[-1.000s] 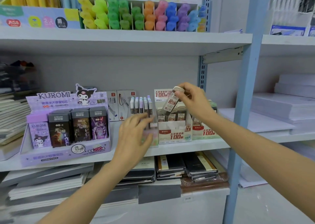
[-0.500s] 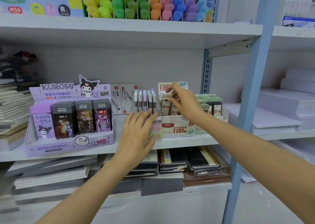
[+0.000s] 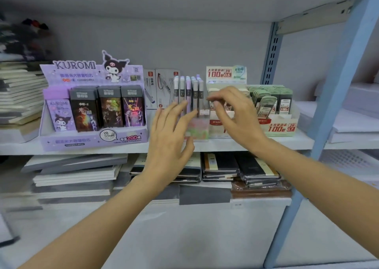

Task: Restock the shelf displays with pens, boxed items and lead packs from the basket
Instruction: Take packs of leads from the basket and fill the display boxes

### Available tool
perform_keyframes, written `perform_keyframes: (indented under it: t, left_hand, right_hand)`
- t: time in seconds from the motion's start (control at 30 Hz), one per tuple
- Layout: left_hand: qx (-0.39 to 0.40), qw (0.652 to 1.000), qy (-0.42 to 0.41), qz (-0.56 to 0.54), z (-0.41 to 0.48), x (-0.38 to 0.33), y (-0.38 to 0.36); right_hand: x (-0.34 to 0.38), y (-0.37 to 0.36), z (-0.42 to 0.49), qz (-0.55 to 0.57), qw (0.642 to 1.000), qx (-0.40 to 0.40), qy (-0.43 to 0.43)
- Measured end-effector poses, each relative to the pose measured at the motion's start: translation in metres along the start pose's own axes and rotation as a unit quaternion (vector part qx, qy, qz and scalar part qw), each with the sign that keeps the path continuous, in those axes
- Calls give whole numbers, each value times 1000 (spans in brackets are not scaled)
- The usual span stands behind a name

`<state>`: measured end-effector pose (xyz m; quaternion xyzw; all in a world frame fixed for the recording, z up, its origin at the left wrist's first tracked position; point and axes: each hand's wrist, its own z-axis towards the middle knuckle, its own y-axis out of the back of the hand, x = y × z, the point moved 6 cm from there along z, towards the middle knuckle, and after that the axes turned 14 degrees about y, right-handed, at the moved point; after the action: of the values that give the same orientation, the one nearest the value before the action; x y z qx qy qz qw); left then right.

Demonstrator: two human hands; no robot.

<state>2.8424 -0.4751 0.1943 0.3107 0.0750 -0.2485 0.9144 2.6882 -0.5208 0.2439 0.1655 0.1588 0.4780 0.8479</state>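
Two bare hands frame the pen box (image 3: 196, 125), a clear holder with a pastel front that stands at the front edge of the middle shelf (image 3: 225, 144). The left hand (image 3: 170, 137) lies just left of the pen box, fingers spread and empty, fingertips at its left wall; contact cannot be confirmed. The right hand (image 3: 235, 117) hovers just right of the pen box, fingers loosely curled, thumb and forefinger apart, holding nothing. Upright pens (image 3: 187, 92) fill the pen box, caps above both hands. Right of the pen box, behind the right hand, sits the white lead tray (image 3: 217, 125) marked 0.5; further right, the green lead tray (image 3: 281, 125) marked 0.7 holds lead packs (image 3: 266, 104). Left of the pen box stands the Kuromi display (image 3: 92, 106) with four lead boxes. Behind the pen box lean white pen cartons (image 3: 162, 88).
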Motion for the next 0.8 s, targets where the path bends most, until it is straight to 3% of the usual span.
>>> perform_keyframes:
  t: [0.13, 0.27, 0.43, 0.6, 0.7, 0.8]
  left_hand:
    - [-56, 998, 32, -2, -60, 31, -6]
    - [-14, 995, 97, 23, -139, 77, -25]
    - [170, 969, 177, 30, -256, 140, -62]
    - [356, 869, 342, 29, -398, 194, -84]
    - [413, 832, 368, 40, -455, 197, -88]
    - [433, 829, 352, 38, -477, 192, -90]
  right_hand:
    - [53, -39, -39, 112, 992, 55, 36]
    - [94, -95, -94, 199, 969, 147, 15]
    - [130, -181, -194, 259, 917, 298, -63]
    - [157, -244, -321, 296, 829, 442, -174]
    - [173, -261, -398, 283, 788, 501, -218]
    - [191, -269, -467, 281, 726, 574, -254]
